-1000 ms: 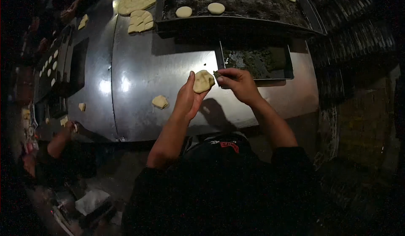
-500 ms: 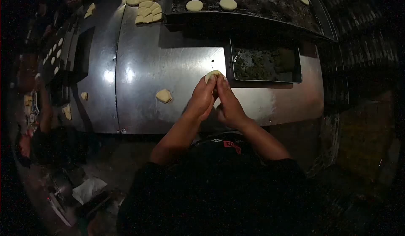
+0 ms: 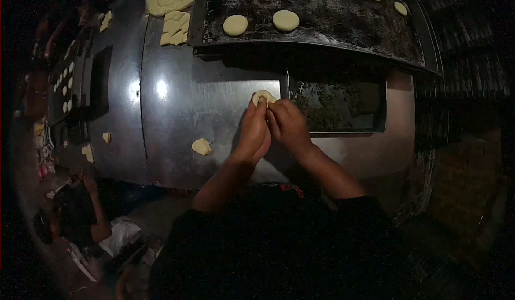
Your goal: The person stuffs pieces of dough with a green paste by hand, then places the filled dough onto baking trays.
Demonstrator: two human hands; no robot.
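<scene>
A small piece of pale dough [image 3: 263,94] is held between my hands above the metal table, its edge curled up into a cup shape. My left hand [image 3: 254,128] supports it from the left, with the thumb pressed into its middle. On the other side, my right hand [image 3: 290,124] has its fingers bent and pinches the dough's right edge. What lies inside the dough is mostly hidden by my fingers. Just right of my hands stands a rectangular pan [image 3: 348,133] with a dark greenish crumbly filling [image 3: 322,104]. A loose dough lump [image 3: 201,146] lies left of my hands.
A large dark baking tray [image 3: 332,26] with several flat dough rounds [image 3: 286,20] spans the back. Scored dough slabs [image 3: 174,28] lie at its left. Another tray [image 3: 60,93] of rounds and a co-worker [image 3: 75,209] are at far left. Stacked trays [image 3: 456,48] stand right.
My hands have gone from palms nearly together to the right fingers pinching the dough's edge, and more of the dough shows. The view has shifted, and the co-worker's arm has moved.
</scene>
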